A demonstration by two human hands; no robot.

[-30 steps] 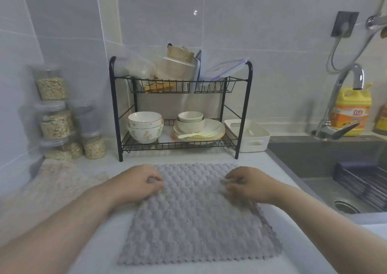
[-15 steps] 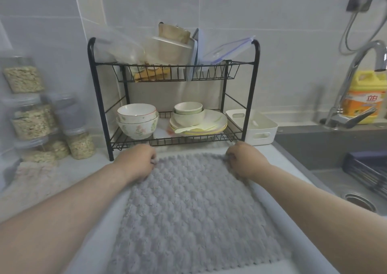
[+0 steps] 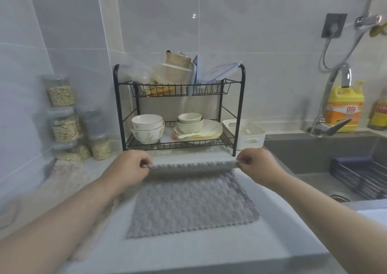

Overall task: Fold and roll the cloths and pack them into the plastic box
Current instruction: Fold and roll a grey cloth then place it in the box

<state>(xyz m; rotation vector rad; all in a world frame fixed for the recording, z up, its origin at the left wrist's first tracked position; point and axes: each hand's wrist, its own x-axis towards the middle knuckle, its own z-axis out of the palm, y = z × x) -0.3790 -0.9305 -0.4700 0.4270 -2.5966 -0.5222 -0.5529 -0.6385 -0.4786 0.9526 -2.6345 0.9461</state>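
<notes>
Our left grip (image 3: 127, 169) and right grip (image 3: 258, 165) each pinch a far corner of the grey cloth (image 3: 188, 206). It looks soft, light and floppy, so we judge corners hold best.

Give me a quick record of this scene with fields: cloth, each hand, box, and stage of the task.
cloth: grey cloth on the counter, far edge lifted
left hand: pinches its far left corner
right hand: pinches its far right corner
box: white plastic box beside the dish rack, no cloth seen inside
stage: first fold starting, nothing packed
</notes>
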